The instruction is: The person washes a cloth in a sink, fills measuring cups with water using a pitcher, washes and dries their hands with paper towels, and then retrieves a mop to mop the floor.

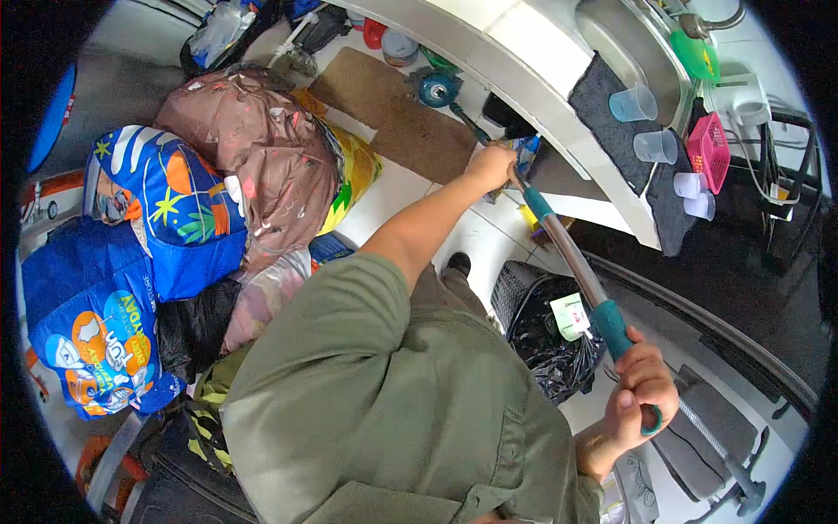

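A long mop (572, 249) with a silver pole and teal grips runs slantwise across the view. My right hand (644, 393) is wrapped round its teal end grip, near the hanging loop. Farther down the pole, my left hand (493, 166) is closed around it with the arm stretched forward. At the far end, the round teal mop head (438, 89) rests on or by a long brown mat (393, 113). Dark strands show at the edge of the head. Whether the head presses on the mat, I cannot tell.
Full bags, including a brown bag (253, 157) and a blue patterned bag (179, 210), crowd the left. A bin with a black liner (546, 349) stands beside my legs. To the right, a counter holds plastic cups (655, 147), a pink basket (709, 153) and a sink (615, 39).
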